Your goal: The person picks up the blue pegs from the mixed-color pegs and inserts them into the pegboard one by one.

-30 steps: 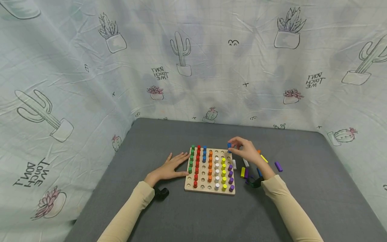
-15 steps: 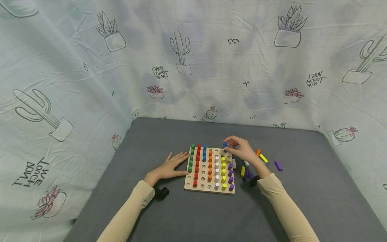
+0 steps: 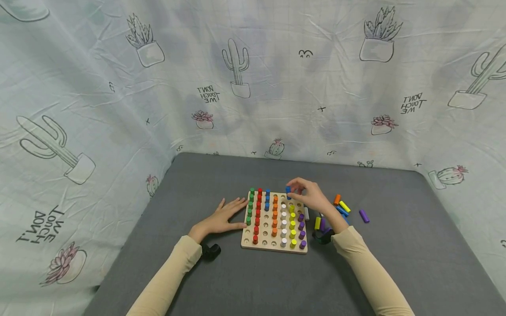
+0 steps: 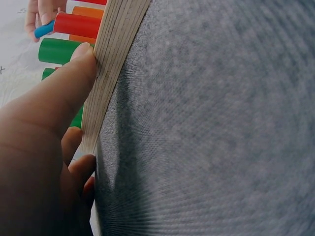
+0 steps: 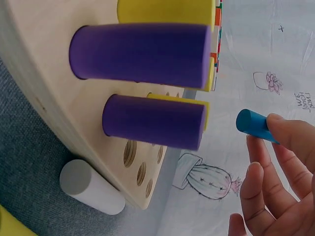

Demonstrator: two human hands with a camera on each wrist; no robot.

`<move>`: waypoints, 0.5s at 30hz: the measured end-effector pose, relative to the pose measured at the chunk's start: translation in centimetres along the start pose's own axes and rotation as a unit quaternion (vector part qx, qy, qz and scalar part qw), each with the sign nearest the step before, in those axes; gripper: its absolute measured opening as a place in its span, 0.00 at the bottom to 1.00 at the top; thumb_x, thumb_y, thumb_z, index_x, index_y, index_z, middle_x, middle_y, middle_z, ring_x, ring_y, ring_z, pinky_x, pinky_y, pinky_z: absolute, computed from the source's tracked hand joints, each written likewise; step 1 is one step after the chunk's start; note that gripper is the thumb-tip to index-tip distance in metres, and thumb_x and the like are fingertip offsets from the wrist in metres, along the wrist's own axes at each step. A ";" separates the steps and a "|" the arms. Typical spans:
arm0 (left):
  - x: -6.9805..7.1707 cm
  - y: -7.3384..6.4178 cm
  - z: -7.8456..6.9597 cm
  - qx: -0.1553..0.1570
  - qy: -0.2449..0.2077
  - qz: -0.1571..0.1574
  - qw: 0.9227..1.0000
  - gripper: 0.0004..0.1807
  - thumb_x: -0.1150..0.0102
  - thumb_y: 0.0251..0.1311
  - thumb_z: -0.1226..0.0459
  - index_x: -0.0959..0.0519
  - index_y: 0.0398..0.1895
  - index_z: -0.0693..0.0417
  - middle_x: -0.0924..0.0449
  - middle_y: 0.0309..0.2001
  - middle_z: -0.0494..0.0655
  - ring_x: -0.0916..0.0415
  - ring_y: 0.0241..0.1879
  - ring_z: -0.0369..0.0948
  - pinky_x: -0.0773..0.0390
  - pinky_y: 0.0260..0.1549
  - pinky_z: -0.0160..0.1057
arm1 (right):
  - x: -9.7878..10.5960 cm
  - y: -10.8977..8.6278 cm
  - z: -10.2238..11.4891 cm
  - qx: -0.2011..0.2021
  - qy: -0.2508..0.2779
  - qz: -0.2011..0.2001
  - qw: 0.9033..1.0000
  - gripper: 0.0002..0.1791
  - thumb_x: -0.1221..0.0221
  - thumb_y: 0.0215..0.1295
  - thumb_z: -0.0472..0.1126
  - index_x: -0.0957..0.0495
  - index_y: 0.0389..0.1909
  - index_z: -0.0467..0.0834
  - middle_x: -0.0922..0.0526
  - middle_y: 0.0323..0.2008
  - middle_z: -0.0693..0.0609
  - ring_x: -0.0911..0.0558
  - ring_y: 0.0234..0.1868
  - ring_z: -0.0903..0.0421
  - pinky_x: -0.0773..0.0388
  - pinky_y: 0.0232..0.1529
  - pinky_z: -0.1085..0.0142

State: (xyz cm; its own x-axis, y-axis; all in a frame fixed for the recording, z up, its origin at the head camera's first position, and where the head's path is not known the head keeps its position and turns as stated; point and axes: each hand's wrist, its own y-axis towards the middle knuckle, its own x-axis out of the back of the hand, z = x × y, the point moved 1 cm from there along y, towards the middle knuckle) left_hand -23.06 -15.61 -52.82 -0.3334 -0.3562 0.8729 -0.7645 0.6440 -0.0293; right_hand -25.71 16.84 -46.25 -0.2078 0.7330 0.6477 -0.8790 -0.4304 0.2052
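A wooden pegboard (image 3: 272, 250) lies on the grey table, with columns of green, red, blue, orange, white, yellow and purple pegs. My right hand (image 3: 310, 195) pinches a blue peg (image 3: 288, 192) between thumb and fingertips, over the board's far right part. In the right wrist view that blue peg (image 5: 255, 124) is off the board, beyond the standing purple pegs (image 5: 142, 56). My left hand (image 3: 221, 220) rests at the board's left edge with its fingers spread. The left wrist view has its thumb (image 4: 74, 73) against the board's edge, beside a green peg (image 4: 59, 50).
Loose pegs lie right of the board: a white peg (image 5: 88, 184) against its edge, a yellow peg (image 3: 317, 223), an orange peg (image 3: 337, 199) and a purple peg (image 3: 364, 216) among several others. A cactus-print cloth (image 3: 292, 87) hangs behind the table.
My right hand has moved left along the board's far edge, carrying the blue peg from the right corner inward. The left hand stays where it was.
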 end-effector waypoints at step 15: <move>0.0 0.0 0.1 -0.004 0.001 -0.004 1.000 0.44 0.57 0.51 0.36 0.59 0.68 0.37 0.59 0.69 0.42 0.63 0.67 0.41 0.73 0.61 0.55 | -0.8 0.3 0.5 -0.007 0.005 0.017 1.000 0.15 0.44 0.56 0.51 0.27 0.44 0.52 0.24 0.36 0.59 0.26 0.32 0.60 0.27 0.27 0.65</move>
State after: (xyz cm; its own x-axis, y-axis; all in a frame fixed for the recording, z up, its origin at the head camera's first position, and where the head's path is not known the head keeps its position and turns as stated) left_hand -23.11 -15.64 -52.86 -0.3266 -0.3599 0.8739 -0.7631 0.6460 -0.0192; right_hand -25.62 15.85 -46.39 -0.2411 0.7233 0.6471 -0.8778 -0.4469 0.1725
